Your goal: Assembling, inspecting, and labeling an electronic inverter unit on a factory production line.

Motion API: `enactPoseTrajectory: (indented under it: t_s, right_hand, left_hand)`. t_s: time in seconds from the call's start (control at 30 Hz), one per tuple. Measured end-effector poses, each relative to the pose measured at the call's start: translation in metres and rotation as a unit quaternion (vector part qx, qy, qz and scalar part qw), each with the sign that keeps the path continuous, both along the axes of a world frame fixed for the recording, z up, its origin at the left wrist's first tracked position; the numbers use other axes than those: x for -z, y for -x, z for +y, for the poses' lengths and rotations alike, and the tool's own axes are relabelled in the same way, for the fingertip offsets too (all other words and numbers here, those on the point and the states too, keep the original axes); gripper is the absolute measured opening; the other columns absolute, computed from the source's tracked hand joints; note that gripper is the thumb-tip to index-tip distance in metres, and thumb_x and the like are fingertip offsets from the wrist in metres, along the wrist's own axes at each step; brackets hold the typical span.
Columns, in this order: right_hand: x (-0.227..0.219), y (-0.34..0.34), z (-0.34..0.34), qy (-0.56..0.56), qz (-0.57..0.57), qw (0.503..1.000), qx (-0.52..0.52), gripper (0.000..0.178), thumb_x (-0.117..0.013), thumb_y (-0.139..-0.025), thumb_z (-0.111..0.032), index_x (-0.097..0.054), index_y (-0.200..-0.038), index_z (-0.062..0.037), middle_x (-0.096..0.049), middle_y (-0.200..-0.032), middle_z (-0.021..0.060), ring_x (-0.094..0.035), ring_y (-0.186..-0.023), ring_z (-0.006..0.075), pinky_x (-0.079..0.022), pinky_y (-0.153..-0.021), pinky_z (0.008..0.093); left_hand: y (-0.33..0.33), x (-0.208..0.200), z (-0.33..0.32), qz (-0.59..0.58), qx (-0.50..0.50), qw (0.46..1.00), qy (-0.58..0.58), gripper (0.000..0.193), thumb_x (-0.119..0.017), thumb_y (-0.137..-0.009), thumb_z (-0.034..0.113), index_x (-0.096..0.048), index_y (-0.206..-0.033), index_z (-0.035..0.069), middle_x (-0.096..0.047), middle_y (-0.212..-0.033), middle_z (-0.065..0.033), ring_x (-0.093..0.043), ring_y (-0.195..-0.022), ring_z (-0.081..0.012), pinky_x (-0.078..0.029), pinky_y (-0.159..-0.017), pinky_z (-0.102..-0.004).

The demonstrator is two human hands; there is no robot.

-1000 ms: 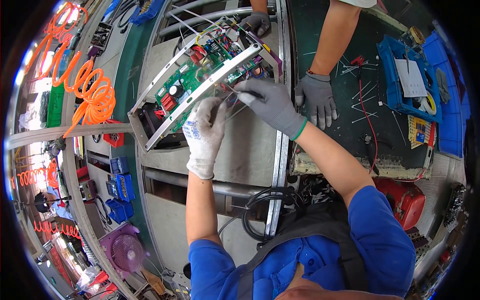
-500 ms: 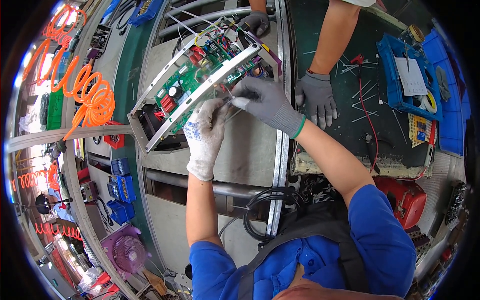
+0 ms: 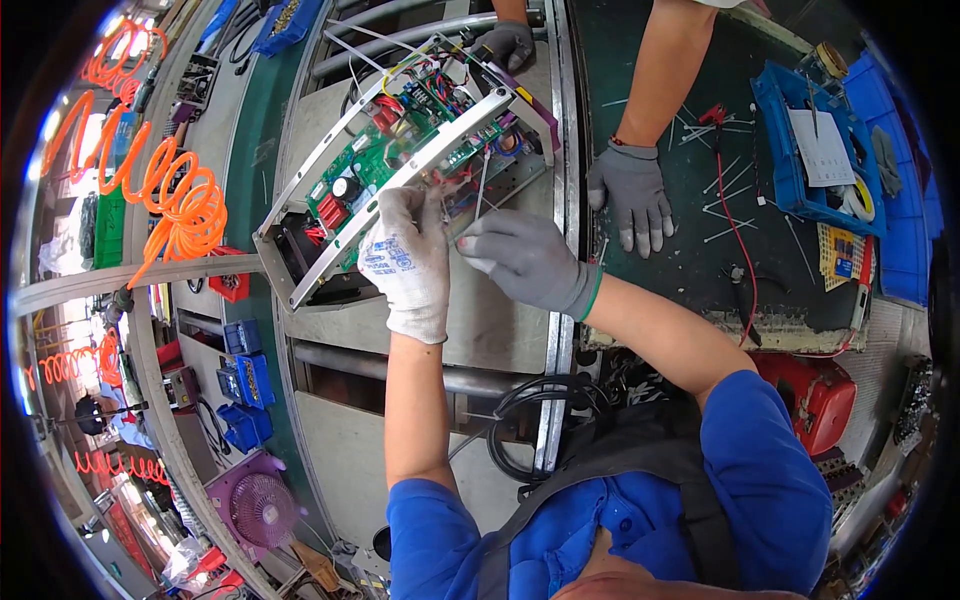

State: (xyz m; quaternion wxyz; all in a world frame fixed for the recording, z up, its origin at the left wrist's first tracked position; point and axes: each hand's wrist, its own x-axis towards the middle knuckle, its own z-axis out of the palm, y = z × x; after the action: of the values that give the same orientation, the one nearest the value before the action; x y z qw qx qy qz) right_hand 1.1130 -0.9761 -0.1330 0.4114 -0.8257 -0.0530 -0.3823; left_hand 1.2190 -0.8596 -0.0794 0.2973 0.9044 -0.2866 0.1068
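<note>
Fingers of the white-gloved left hand [image 3: 408, 262] bend at the near side of the open silver metal-framed electronics chassis [image 3: 440, 149], its long axis running near-left to far-right; the grey-gloved right hand [image 3: 532, 262] curls farther off, rightward. Either's grip: cannot tell.

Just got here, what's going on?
A person's white-gloved left hand is at the near side of an open silver metal chassis holding a green circuit board. Their grey-gloved right hand is close by, at a thin pale strip; whether either hand grips anything is unclear. A co-worker's grey-gloved hand lies on the dark green benchtop.
</note>
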Motion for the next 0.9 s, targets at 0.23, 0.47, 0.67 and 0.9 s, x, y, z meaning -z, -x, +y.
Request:
enactPoseTrajectory:
  t_s: [0.23, 0.47, 0.67, 0.9]
  right_hand:
    - [-0.03, -0.017, -0.019, -0.564, 0.122, 0.792, -0.2, 0.012, -0.057, -0.102, -0.023, -0.055, -0.106, -0.0122, -0.064, -0.095, 0.0055, -0.065, -0.072, 0.0131, -0.051, -0.06, 0.0265]
    - [-0.022, -0.022, 0.039, -0.787, 0.077, 0.57, -0.224, 0.007, -0.052, -0.104, -0.018, -0.053, -0.109, -0.0128, -0.059, -0.087, 0.0006, -0.042, -0.055, 0.006, -0.033, -0.045, 0.0221]
    - [0.01, 0.028, -0.011, -0.317, 0.115, 0.941, 0.013, 0.032, -0.061, -0.1, -0.03, -0.056, -0.126, -0.0114, -0.064, -0.093, 0.0036, -0.063, -0.074, 0.0139, -0.051, -0.063, 0.0302]
    - [0.012, -0.039, -0.035, -0.2, 0.226, 0.922, 0.242, 0.1, -0.058, -0.091, -0.061, -0.014, -0.153, 0.0046, -0.023, -0.153, 0.0397, -0.032, -0.142, 0.051, -0.037, -0.113, 0.045]
  left_hand:
    - [-0.009, -0.04, 0.0, -0.257, 0.047, 0.964, -0.055, 0.037, -0.081, -0.08, 0.028, -0.069, -0.109, 0.007, -0.067, -0.098, -0.0102, -0.061, -0.097, -0.0293, -0.048, -0.087, -0.042]
    - [-0.029, -0.036, 0.005, -0.127, 0.072, 0.985, -0.095, 0.038, -0.082, -0.077, 0.032, -0.072, -0.105, 0.008, -0.067, -0.101, -0.0117, -0.059, -0.102, -0.0317, -0.044, -0.091, -0.0437]
    - [-0.01, -0.047, 0.008, -0.235, 0.117, 0.965, -0.012, 0.055, -0.08, -0.081, 0.024, -0.06, -0.127, 0.001, -0.06, -0.127, -0.0202, -0.055, -0.119, -0.0372, -0.042, -0.101, -0.048]
    - [-0.041, -0.046, 0.108, -0.097, 0.049, 0.983, -0.149, 0.048, -0.075, -0.084, 0.039, -0.065, -0.113, 0.003, -0.067, -0.103, -0.0162, -0.064, -0.093, -0.0343, -0.046, -0.084, -0.0481]
